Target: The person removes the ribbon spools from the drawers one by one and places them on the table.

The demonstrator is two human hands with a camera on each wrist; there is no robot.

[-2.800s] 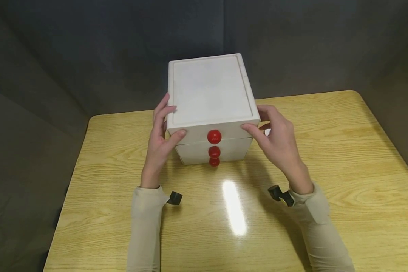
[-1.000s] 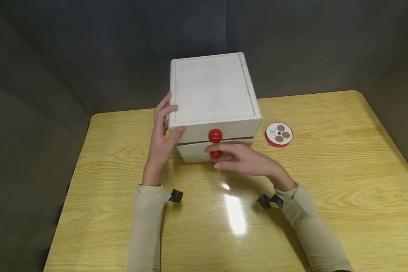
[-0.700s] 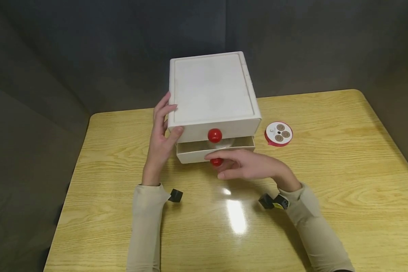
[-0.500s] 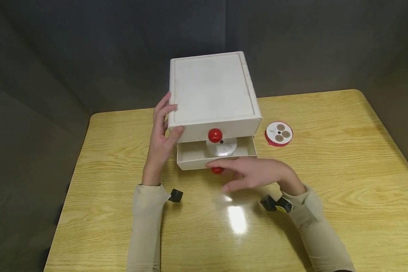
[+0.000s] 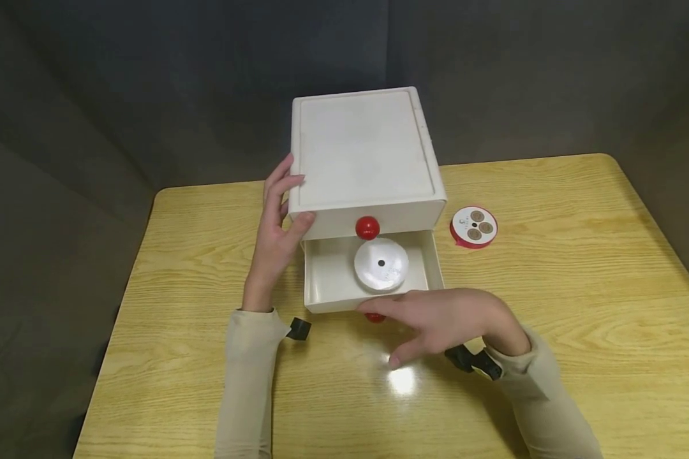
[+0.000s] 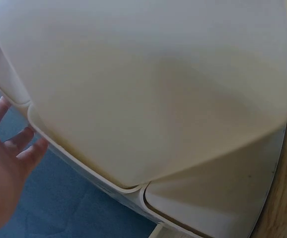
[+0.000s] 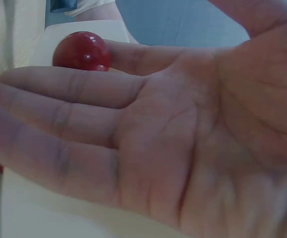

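Note:
A white drawer unit [image 5: 362, 150] with round red knobs stands at the table's back. Its middle drawer [image 5: 328, 274] is pulled well out, and a white spool [image 5: 373, 277] lies flat inside. My left hand [image 5: 272, 239] rests on the unit's front left corner, thumb on the front face, fingers along the side and top edge. My right hand [image 5: 442, 319] is at the drawer's front, its index finger behind the red knob [image 7: 81, 51]. The other fingers are straight below it, seen palm-on in the right wrist view.
A spool of red ribbon [image 5: 474, 226], with a white label showing three brown circles, lies on the wooden table [image 5: 563, 268] right of the unit. Dark curtains [image 5: 207, 95] hang behind and beside the table. Small black cameras [image 5: 299, 329] sit at the wrists.
My right hand has left the unit's right side, gone to the middle knob and drawn that drawer toward me. The white spool inside has come into sight. My left hand has stayed put.

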